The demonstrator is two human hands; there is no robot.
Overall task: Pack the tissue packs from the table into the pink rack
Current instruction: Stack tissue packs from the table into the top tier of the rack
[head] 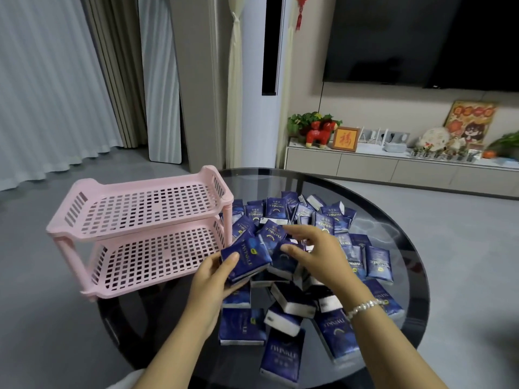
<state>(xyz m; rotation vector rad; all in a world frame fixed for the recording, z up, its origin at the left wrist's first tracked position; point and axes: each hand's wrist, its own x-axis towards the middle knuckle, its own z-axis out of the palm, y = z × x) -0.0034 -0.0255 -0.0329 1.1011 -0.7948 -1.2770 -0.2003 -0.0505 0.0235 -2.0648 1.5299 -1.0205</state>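
- Tissue packs [323,265], dark blue with white edges, lie heaped on a round dark glass table [415,248], spread from the centre toward four o'clock.
- Pink rack [140,234], two slotted tiers, stands at the table's nine o'clock edge; both tiers hold nothing.
- Left hand [213,282] grasps one blue pack [247,259] by its near end, thumb on top, just beside the rack's lower tier.
- Right hand [317,254], with a beaded bracelet [365,306] at the wrist, hovers over the heap with fingers loosely spread, holding nothing.
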